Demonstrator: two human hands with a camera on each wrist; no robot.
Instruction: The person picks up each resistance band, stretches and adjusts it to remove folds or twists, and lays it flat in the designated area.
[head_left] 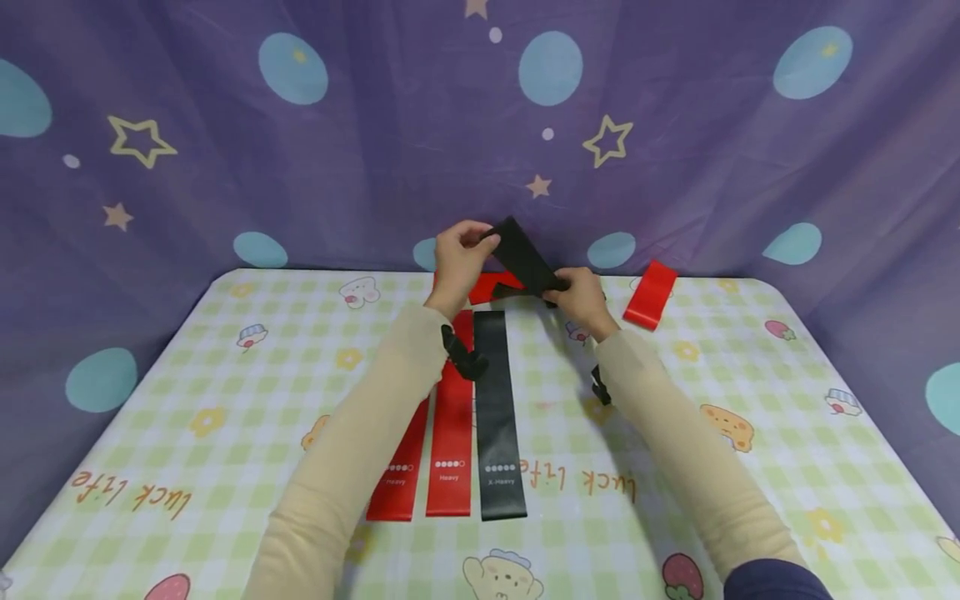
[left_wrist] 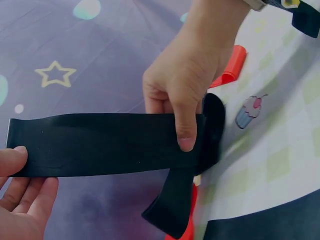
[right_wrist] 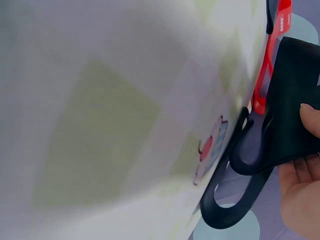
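A black resistance band is stretched between my two hands above the back of the table. My left hand pinches its upper end, with the thumb on the near face and fingers behind. Lower and to the right, my right hand pinches the band, thumb in front. Loose loops of the black band hang below the right hand. Flat on the table lie a black X-Heavy band and two red bands, side by side; the left forearm partly covers the leftmost.
Behind the held band, a red band lies near the table's back edge. A folded red band lies at the back right. The patterned tablecloth runs up to a purple curtain.
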